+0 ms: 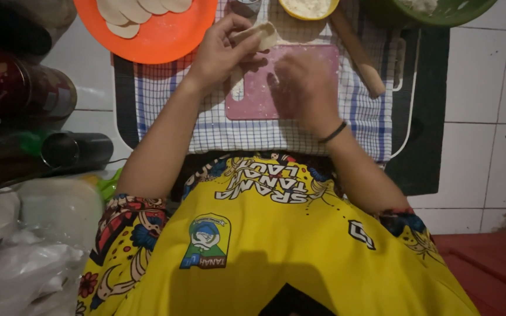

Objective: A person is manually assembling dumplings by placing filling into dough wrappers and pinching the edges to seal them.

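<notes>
Dough piece (263, 34) in left hand (221, 52) grip, long axis pointing upper right.

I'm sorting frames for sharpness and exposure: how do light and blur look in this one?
Head view: dim overall, with the left edge and lower corners darkest; the right hand over the pink board is motion-blurred; the left hand holding a dough piece is sharper; the orange plate stays bright; no harsh glare.

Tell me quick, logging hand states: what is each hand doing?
Left hand: closed on a dough piece.
Right hand: blurred over the pink board; grip cannot be told.
</notes>
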